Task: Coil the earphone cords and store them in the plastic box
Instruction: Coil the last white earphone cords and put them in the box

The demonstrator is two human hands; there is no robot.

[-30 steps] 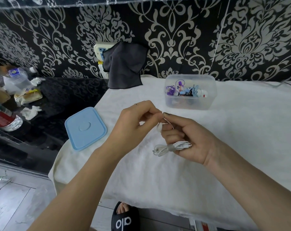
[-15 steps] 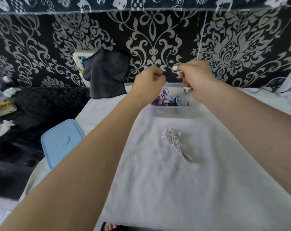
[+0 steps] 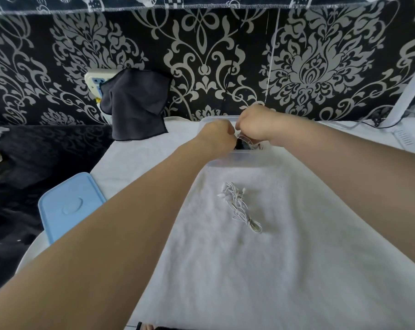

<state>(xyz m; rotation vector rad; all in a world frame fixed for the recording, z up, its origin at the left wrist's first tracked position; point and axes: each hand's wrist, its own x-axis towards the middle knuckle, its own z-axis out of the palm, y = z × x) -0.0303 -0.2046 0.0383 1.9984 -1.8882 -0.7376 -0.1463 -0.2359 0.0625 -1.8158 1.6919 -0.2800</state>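
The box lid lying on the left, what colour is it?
Light blue; the lid shows clearly in the head view.

Box [image 3: 239,160] at table [image 3: 225,270] rear; coiled earphones [image 3: 239,206] just in front; lid [image 3: 68,208] far L; both hands over box.

Both hands over box [image 3: 237,160] at far edge of white cloth [image 3: 261,270]: L hand [image 3: 216,136] and R hand [image 3: 256,125] fisted, pinching thin cord [image 3: 243,138] btwn them. Coiled white earphones [image 3: 239,206] on cloth nearer. Blue lid [image 3: 68,206] left.
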